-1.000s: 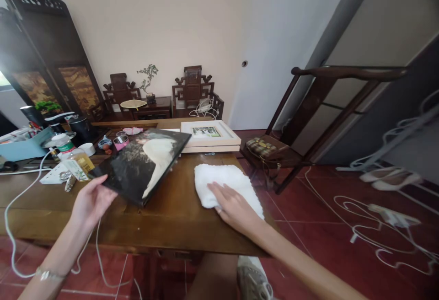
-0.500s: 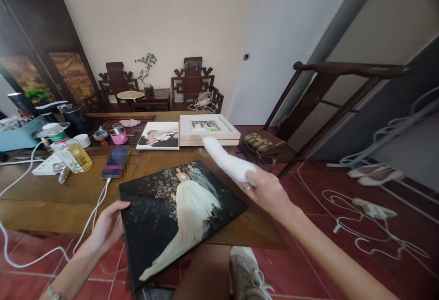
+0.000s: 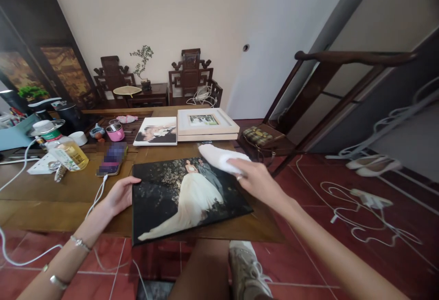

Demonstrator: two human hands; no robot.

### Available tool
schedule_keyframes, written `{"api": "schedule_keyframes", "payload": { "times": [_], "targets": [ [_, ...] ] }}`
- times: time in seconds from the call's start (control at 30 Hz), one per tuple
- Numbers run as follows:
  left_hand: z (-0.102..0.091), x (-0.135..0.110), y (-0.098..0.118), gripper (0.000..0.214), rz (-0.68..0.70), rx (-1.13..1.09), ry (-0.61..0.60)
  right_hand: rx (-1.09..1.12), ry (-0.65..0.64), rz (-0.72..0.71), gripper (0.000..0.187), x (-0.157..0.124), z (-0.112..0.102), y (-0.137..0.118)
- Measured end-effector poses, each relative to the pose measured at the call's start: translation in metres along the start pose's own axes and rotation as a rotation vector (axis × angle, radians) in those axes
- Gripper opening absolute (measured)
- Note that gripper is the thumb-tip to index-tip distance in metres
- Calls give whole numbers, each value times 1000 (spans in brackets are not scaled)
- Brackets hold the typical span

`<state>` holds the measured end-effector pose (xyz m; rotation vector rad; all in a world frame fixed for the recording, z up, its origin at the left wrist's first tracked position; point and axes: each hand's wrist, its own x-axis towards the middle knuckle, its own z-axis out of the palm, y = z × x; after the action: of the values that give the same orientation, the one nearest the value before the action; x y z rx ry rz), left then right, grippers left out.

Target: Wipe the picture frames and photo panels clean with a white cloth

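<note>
A dark photo panel (image 3: pixel 161 199) showing a couple, one in a long white gown, lies tilted over the front edge of the wooden table. My left hand (image 3: pixel 120 195) grips its left edge, thumb on top and the other fingers mostly hidden behind. In my right hand (image 3: pixel 255 179) is a folded white cloth (image 3: pixel 222 158), held over the panel's upper right corner. Whether the cloth touches the surface I cannot tell. Behind the panel, a white-framed picture (image 3: pixel 207 124) rests on another frame, beside a smaller photo panel (image 3: pixel 156 131).
On the table (image 3: pixel 20 215) at left are a phone (image 3: pixel 112 159) on a white cable, a bottle of yellow liquid (image 3: pixel 70 153), a power strip (image 3: pixel 43 165) and a pink cup (image 3: pixel 115 131). A dark wooden chair (image 3: pixel 315 87) holding a handbag (image 3: pixel 262 140) stands at right. Cables lie on the red floor.
The photo panel has been raised at its near left corner and turned slightly, moving a little right with my left hand. My right hand has drawn the cloth left and down over the panel's top corner.
</note>
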<state>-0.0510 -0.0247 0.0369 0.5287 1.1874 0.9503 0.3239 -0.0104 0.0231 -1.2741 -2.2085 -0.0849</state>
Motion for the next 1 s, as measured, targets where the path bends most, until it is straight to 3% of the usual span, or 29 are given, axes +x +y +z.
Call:
{"api": "schedule_keyframes", "payload": {
  "times": [0.1,0.2,0.3,0.4,0.57,0.7,0.9,1.0],
  "targets": [
    [6,11,4,28,46,136,-38,-120,233,141,42,7,-14,-2],
    [12,22,5,40,225,280,13,-200,292,16,42,12,-23,-10],
    [14,32,8,52,331,490,42,-184,248,-205,40,14,-15,-16],
    [13,39,14,55,354,726,10,-139,114,-292,46,14,8,-15],
    [11,45,23,59,423,1167,81,-73,-182,-231,70,11,39,-15],
    [18,46,23,57,463,1485,209,-157,-332,-110,80,23,37,-15],
    [28,41,21,50,494,1650,316,-291,-107,-56,66,52,27,1],
    [26,43,20,47,530,1667,329,-262,-227,-90,73,52,38,2]
  ]
}}
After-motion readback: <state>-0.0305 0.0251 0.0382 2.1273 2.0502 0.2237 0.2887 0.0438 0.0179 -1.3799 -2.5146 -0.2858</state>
